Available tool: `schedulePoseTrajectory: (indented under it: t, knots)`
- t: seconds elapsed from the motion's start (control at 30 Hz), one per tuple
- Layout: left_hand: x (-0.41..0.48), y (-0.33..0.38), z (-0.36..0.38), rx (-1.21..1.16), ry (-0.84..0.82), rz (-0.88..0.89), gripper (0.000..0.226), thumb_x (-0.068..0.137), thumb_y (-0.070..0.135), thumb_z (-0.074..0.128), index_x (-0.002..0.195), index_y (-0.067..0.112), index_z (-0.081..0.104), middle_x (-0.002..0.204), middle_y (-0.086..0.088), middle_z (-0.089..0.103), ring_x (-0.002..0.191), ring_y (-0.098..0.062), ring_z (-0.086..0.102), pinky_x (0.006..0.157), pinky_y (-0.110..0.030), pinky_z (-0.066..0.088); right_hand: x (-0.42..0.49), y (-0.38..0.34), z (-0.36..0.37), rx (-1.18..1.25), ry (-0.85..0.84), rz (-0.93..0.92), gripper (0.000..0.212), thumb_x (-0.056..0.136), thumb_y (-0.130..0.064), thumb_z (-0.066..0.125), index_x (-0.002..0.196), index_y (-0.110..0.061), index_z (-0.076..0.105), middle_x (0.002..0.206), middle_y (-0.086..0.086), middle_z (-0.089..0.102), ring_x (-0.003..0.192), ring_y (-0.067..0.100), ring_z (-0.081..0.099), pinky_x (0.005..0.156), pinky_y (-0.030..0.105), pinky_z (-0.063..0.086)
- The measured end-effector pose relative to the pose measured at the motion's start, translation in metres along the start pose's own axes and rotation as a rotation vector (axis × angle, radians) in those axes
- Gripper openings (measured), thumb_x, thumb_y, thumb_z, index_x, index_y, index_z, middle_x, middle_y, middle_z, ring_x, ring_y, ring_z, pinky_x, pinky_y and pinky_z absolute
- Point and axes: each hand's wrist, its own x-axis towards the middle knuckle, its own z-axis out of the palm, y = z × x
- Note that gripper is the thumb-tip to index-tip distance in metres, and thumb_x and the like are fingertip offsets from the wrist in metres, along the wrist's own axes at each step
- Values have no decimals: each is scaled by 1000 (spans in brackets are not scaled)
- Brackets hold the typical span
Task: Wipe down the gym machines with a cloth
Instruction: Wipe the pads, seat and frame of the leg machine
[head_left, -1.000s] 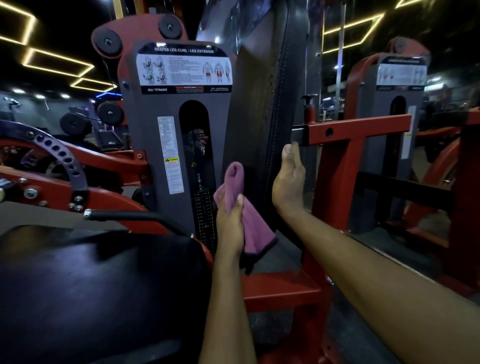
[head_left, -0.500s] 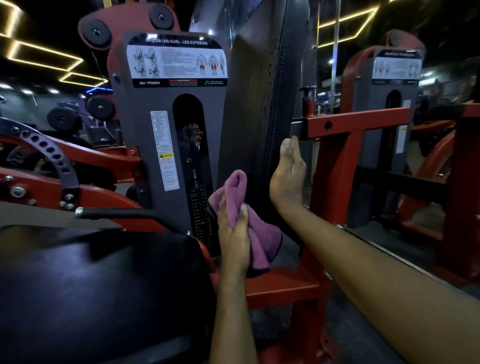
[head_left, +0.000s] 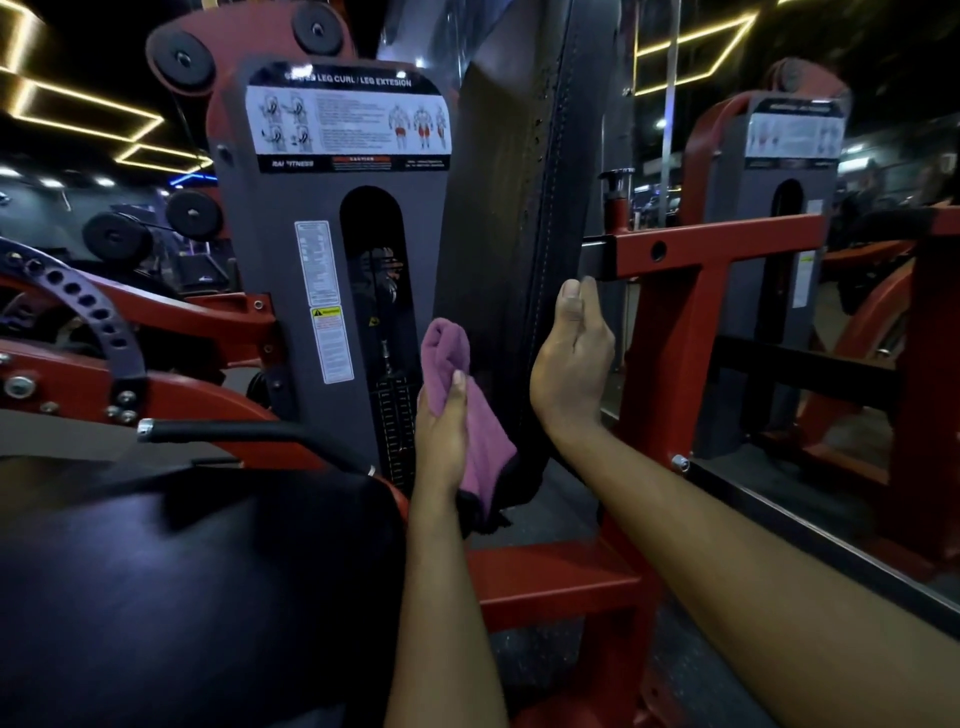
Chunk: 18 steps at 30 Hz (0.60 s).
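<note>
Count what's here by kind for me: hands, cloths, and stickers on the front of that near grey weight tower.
Hands: 2 (left hand, right hand)
Cloths: 1 (purple cloth, gripped by the left hand)
Stickers on the grey weight tower: 3 (exercise chart, white label, warning label)
Total: 6

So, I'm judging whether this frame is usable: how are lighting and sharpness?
Head view: dim, with glare off the yellow ceiling strips; head view edges bow from the wide lens; placard heading mostly reads, fine print blurs; purple cloth is sharp.
</note>
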Motion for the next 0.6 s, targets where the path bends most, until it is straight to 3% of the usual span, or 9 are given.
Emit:
schedulePoseTrajectory:
  t: [0.07,0.17,0.27,0.4,0.47,0.6]
  knots:
    - [28,6,-2,33,4,-31,44,105,34,51,144,15,51,132,-2,57,120,-13,54,96,-21,41,1,3,1,9,17,-30,44,109,-37,31,110,-6,62,62,-12,40,57,6,44,57,24,36]
    - [51,14,-4,64,18,-69,47,105,37,49,146,15,49,133,-6,58,127,-23,54,106,-32,43,2,1,1,-28,14,-64,39,109,-38,31,83,-17,49,60,-12,38,51,7,39,53,18,30]
    - [35,13,-3,50,14,-68,42,104,42,50,141,22,55,133,-12,63,124,-24,60,107,-41,48,2,-3,-1,-98,6,-47,39,109,-39,30,83,-16,48,58,-12,39,49,6,40,51,17,30]
    - [-23,-7,-6,-13,-23,-5,24,94,51,61,115,41,65,120,-5,67,102,-12,67,87,-31,55,0,-4,-1,-108,23,-36,39,111,-34,32,88,-11,55,54,-10,38,47,7,40,49,16,28]
    - [-21,-14,-6,-35,1,-8,28,93,51,61,118,38,63,122,-3,66,108,-15,66,91,-32,53,-2,-5,1,-128,33,-8,38,111,-32,32,89,-11,56,55,-9,39,48,6,41,48,16,29]
    - [27,-13,-8,41,33,-16,29,102,27,56,131,24,58,130,-7,64,123,-23,60,106,-37,47,-5,-4,7,-164,96,-19,37,111,-33,32,79,-19,45,59,-11,40,52,4,43,49,15,30]
